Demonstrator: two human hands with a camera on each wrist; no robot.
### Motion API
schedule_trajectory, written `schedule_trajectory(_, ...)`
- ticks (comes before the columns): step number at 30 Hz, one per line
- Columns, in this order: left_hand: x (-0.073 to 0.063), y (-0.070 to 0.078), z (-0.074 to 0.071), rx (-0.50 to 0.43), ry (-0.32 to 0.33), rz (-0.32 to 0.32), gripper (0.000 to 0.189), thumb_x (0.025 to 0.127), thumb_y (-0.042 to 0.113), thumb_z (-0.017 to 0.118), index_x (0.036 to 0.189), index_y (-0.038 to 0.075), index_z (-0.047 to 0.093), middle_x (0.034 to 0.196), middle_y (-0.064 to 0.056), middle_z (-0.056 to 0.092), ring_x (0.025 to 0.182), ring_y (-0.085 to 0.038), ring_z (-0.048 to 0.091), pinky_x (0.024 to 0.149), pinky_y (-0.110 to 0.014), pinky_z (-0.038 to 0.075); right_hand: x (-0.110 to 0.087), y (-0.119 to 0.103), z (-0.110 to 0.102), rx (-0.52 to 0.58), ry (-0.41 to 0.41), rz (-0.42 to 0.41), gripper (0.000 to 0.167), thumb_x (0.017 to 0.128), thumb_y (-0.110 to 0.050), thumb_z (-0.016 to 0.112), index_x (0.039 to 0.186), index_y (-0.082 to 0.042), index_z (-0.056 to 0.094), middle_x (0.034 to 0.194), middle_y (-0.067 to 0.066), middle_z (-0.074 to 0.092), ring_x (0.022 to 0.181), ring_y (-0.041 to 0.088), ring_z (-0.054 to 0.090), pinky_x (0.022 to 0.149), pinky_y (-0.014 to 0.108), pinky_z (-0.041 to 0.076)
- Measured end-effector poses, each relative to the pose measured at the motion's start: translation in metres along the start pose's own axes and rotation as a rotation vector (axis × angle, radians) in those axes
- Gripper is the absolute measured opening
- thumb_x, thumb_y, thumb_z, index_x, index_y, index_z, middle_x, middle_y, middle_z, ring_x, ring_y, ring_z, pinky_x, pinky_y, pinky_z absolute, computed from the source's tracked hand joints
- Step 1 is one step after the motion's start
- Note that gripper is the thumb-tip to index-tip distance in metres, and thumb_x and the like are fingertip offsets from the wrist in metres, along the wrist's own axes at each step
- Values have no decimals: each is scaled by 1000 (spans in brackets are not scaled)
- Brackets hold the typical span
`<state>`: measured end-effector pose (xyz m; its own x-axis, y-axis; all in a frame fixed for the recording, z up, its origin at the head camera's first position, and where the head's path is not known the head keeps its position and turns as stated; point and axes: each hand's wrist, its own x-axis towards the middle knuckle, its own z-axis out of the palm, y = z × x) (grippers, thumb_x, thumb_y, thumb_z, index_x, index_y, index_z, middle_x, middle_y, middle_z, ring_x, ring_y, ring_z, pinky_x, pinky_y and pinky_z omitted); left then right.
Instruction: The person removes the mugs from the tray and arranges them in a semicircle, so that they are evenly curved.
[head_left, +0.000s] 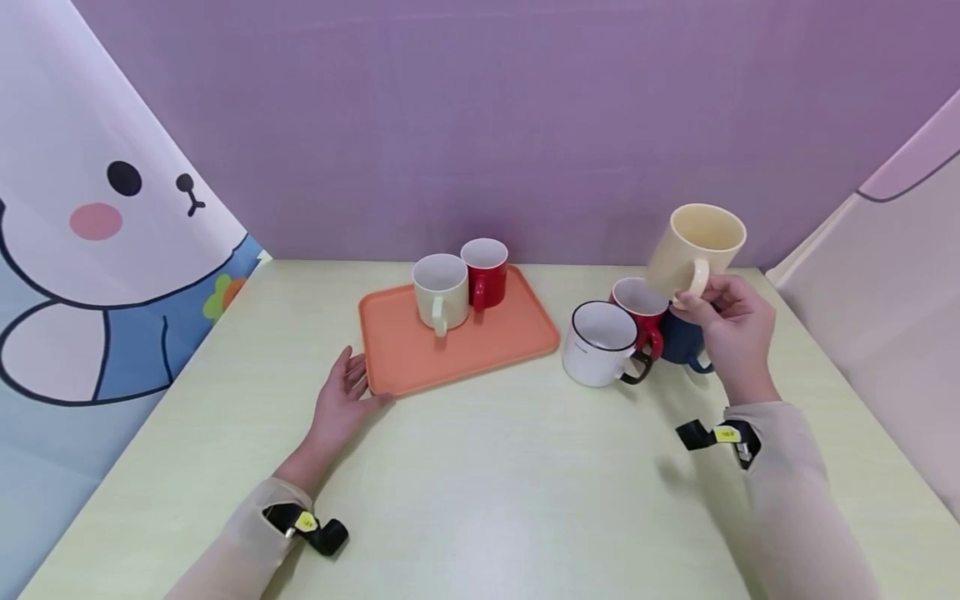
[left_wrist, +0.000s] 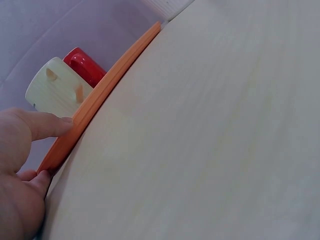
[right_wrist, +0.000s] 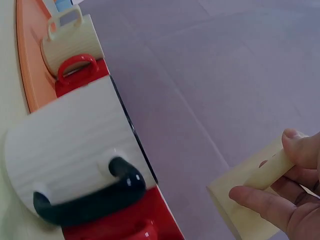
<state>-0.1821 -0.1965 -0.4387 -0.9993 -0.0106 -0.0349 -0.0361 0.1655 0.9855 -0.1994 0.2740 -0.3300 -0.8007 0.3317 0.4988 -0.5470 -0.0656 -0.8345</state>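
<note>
Beside the front left corner of the orange tray (head_left: 420, 367), my left hand (head_left: 347, 404) holds the corner, its thumb along the front edge and its fingers at the left side. On the tray stand a pale green mug (head_left: 431, 304) and a red mug (head_left: 491, 287). My right hand (head_left: 738, 329) pinches the handle of a cream mug (head_left: 678, 258), lifted and tilted above the mugs on the right. Below it are a white mug (head_left: 592, 358) with black rim and handle, a second red mug (head_left: 633, 293) and a dark blue mug (head_left: 681, 342), partly hidden.
The pale wooden table (head_left: 480, 483) runs back to a purple backdrop (head_left: 480, 125). A cloth with a cartoon figure (head_left: 135, 275) hangs along the left side. The white mug stands just right of the tray.
</note>
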Motion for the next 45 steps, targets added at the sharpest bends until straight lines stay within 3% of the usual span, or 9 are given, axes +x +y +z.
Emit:
schedule_trajectory(7, 0, 1, 0, 4, -2, -1, 104, 84, -11, 71, 158, 2, -1, 157, -23, 26, 145, -35, 30, 116, -40, 34, 1, -5, -21, 8, 58, 31, 16, 79, 24, 66, 84, 9, 65, 70, 9, 61, 67, 14, 69, 62, 26, 61)
schedule_trajectory(28, 0, -1, 1, -2, -1, 6, 106, 83, -12, 71, 159, 3, -1, 157, -22, 27, 144, -34, 30, 116, -38, 34, -6, -13, -74, 66, 197, 0, 18, 76, 30, 63, 85, 14, 62, 68, 12, 61, 63, 16, 70, 57, 29, 60)
schedule_trajectory(34, 0, -1, 0, 8, 2, 1, 105, 84, -11, 71, 159, 3, -1, 157, -22, 27, 144, -34, 31, 115, -38, 34, -11, -12, -91, 46, 242, 26, 18, 76, 29, 64, 84, 13, 62, 68, 13, 61, 63, 16, 69, 57, 29, 60)
schedule_trajectory(45, -1, 1, 0, -3, 1, 13, 104, 84, -11, 71, 158, 1, -1, 156, -24, 27, 145, -37, 29, 117, -41, 32, -30, -4, -111, -37, 282, 161, 19, 79, 28, 62, 86, 11, 65, 68, 11, 63, 62, 14, 69, 56, 27, 60)
